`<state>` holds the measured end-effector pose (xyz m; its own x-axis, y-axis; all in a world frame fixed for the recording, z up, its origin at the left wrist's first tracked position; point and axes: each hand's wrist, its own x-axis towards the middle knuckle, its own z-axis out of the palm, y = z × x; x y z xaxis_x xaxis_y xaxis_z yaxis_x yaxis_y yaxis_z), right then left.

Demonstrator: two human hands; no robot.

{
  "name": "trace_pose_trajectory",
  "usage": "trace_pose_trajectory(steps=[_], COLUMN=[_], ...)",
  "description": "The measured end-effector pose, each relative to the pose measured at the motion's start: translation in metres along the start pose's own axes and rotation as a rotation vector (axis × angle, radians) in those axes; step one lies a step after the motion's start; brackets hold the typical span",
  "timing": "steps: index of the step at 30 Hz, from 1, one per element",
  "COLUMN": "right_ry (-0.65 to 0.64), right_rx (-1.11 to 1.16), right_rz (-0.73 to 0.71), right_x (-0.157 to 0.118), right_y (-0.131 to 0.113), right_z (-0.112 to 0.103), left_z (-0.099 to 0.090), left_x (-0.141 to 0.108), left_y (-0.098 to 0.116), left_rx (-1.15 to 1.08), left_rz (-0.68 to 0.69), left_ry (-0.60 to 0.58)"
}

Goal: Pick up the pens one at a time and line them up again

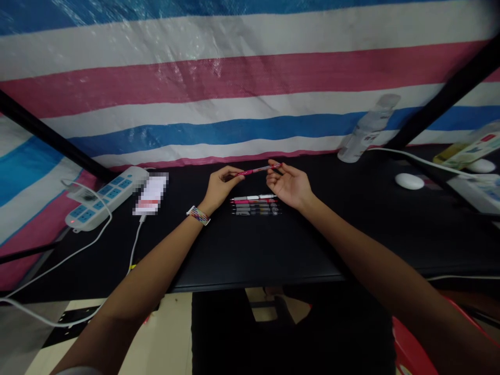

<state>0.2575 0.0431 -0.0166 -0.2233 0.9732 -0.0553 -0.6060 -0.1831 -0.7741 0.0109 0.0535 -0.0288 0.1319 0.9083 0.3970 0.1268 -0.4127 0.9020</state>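
Between my two hands a red pen point(255, 170) with a clear barrel is held level above the black table. My left hand point(222, 185) pinches its left end between thumb and fingers. The fingertips of my right hand point(291, 185) close on its right end, with the palm turned up. Just below lies a row of several pens point(255, 209), side by side on the table. At the top of that row are a white pen point(253, 198) and a red one. My right hand is close to the right ends of the row.
To the left stand a white power strip point(130, 179) and a phone point(150, 195) on a charging cable point(135, 242). A clear bottle point(367, 130) stands at the back right. Farther right are a white mouse point(409, 181) and a yellowish bottle point(469, 146). Striped sheeting point(234, 78) hangs behind.
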Motion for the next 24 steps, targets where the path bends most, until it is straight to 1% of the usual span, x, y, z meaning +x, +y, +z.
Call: trace_pose_trajectory(steps=[5,9,14,19,24], right_ry=[0.031,0.042,0.049,0.042,0.035], right_rx=[0.005,0.086,0.163,0.223,0.191], right_rz=[-0.017,0.029,0.059,0.071,0.045], right_x=[0.0023,0.0006,-0.0012,-0.0015,-0.0010], right_y=[0.0043,0.0047,0.0015,0.0004,0.0002], right_z=[-0.0005,0.0023,0.0060,0.0065,0.0047], left_z=[0.0003,0.0005,0.0011,0.0015,0.0013], left_x=[-0.0002,0.0003,0.0004,-0.0002,-0.0001], left_y=[-0.0004,-0.0021,-0.0035,-0.0029,-0.0020], left_rx=[0.015,0.039,0.001,0.006,0.028], left_rz=[0.001,0.010,0.031,0.010,0.014], left_ry=[0.003,0.018,0.030,0.001,0.013])
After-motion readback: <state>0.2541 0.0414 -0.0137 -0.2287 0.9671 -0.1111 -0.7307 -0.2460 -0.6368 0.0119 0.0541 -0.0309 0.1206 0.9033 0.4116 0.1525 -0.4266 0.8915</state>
